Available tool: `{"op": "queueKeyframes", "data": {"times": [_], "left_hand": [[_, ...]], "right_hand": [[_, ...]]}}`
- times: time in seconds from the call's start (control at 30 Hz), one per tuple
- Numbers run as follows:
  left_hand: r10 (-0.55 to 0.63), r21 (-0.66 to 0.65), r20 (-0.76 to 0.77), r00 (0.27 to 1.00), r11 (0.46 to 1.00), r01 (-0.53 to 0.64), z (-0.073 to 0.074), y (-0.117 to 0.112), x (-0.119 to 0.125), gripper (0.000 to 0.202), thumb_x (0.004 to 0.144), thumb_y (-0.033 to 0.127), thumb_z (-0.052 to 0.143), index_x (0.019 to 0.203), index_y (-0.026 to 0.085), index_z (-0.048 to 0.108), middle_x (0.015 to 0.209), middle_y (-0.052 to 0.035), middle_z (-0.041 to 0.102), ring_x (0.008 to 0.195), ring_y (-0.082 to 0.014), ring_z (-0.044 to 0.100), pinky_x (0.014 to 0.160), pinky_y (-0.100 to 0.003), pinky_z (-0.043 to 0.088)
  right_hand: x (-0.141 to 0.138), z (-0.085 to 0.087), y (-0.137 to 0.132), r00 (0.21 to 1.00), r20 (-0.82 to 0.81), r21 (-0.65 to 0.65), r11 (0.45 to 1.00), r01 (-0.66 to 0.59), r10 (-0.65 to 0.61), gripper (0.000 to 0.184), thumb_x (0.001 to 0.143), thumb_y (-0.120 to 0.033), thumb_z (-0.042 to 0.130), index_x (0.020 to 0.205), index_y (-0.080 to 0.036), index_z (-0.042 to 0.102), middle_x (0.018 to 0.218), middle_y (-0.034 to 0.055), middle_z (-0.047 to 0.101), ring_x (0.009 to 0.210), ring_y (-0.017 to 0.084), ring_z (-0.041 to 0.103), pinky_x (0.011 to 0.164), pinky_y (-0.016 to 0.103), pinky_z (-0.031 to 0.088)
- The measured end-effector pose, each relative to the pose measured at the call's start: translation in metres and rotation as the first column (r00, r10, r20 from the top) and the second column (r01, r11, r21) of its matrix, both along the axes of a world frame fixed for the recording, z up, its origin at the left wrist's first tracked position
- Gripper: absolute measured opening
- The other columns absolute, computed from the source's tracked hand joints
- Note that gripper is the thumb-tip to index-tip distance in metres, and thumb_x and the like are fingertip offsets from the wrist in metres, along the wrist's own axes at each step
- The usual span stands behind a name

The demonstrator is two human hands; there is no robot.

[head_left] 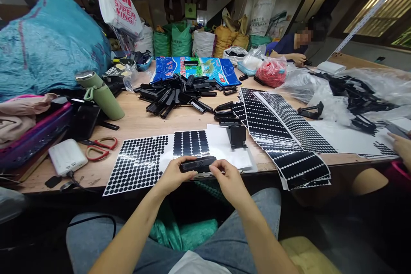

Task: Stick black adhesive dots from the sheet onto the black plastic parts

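Note:
A long black plastic part is held level above the table's front edge. My left hand is closed round its left end, thumb below and fingers above. At the other end my right hand pinches the part with thumb and forefinger. Just behind lies a sheet of black oblong stickers. To the left is a sheet of small round black stickers, with some spots bare. A black folding stand rests on white paper at the right.
Black plastic parts are heaped mid-table. Long sticker sheets overhang the front edge at right. Red-handled scissors, a white power bank and a green bottle stand left. A person sits across; another's hand shows far right.

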State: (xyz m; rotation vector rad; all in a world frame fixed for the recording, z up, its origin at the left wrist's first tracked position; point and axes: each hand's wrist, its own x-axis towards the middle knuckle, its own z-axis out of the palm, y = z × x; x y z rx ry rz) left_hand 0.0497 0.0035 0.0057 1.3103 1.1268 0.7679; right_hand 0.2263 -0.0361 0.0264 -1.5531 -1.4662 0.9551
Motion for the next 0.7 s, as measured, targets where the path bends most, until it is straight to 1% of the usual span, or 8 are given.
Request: {"op": "queueKeyframes", "data": {"times": [0.07,0.13,0.23,0.4,0.5,0.7], "left_hand": [[-0.006,0.015,0.024,1.0,1.0,0.006,0.007,-0.006,0.004,0.043,0.061,0.02,0.067,0.103,0.014,0.058,0.07,0.0001,0.062,0.055,-0.0118,0.058,0.058,-0.027,0.049],[0.003,0.029,0.048,0.999,1.0,-0.005,0.012,-0.012,0.007,0.041,0.062,0.018,0.065,0.103,0.014,0.059,0.071,-0.0006,0.063,0.056,-0.0121,0.058,0.057,-0.027,0.049],[0.017,0.046,0.069,0.997,0.999,-0.02,0.014,-0.017,0.009,0.041,0.061,0.015,0.062,0.102,0.014,0.06,0.078,-0.0024,0.064,0.059,-0.0127,0.059,0.057,-0.026,0.05],[0.026,0.103,0.044,0.999,0.994,-0.031,0.014,-0.022,0.009,0.042,0.06,0.01,0.06,0.102,0.016,0.061,0.093,-0.005,0.064,0.067,-0.0143,0.06,0.06,-0.027,0.051],[0.021,0.126,0.043,0.999,0.992,-0.027,0.012,-0.023,0.01,0.043,0.06,0.011,0.061,0.102,0.016,0.061,0.097,-0.0051,0.062,0.073,-0.0158,0.06,0.062,-0.027,0.052],[0.0,0.166,0.043,0.999,0.986,-0.007,0.009,-0.026,0.009,0.041,0.063,0.021,0.067,0.103,0.017,0.06,0.099,-0.0063,0.06,0.078,-0.0178,0.059,0.062,-0.027,0.052]], "right_hand": [[-0.008,0.008,0.0,0.997,-0.061,0.048,0.998,-0.046,0.048,0.015,0.079,-0.03,0.045,0.07,-0.019,0.052,0.083,0.0016,0.057,0.076,0.014,0.053,0.066,0.025,0.041],[-0.015,0.011,0.001,0.996,-0.073,0.074,0.996,-0.049,0.054,0.014,0.077,-0.028,0.046,0.067,-0.019,0.052,0.092,0.0031,0.055,0.083,0.015,0.053,0.072,0.026,0.041],[-0.02,0.01,0.001,0.996,-0.079,0.048,0.998,-0.046,0.05,0.014,0.077,-0.027,0.047,0.067,-0.018,0.053,0.099,0.0052,0.053,0.088,0.016,0.052,0.076,0.029,0.041],[-0.02,0.011,-0.003,0.997,-0.064,0.003,0.999,-0.052,0.052,0.015,0.078,-0.027,0.047,0.067,-0.019,0.053,0.1,0.0054,0.05,0.083,0.015,0.052,0.076,0.029,0.041],[-0.02,0.012,-0.005,0.998,-0.046,-0.005,0.999,-0.052,0.052,0.015,0.078,-0.027,0.046,0.067,-0.019,0.052,0.099,0.0049,0.049,0.08,0.014,0.051,0.074,0.029,0.042],[-0.022,0.01,-0.007,0.999,-0.017,0.03,0.999,-0.037,0.038,0.012,0.078,-0.024,0.046,0.068,-0.019,0.052,0.097,0.0055,0.051,0.082,0.016,0.051,0.072,0.03,0.043]]}}
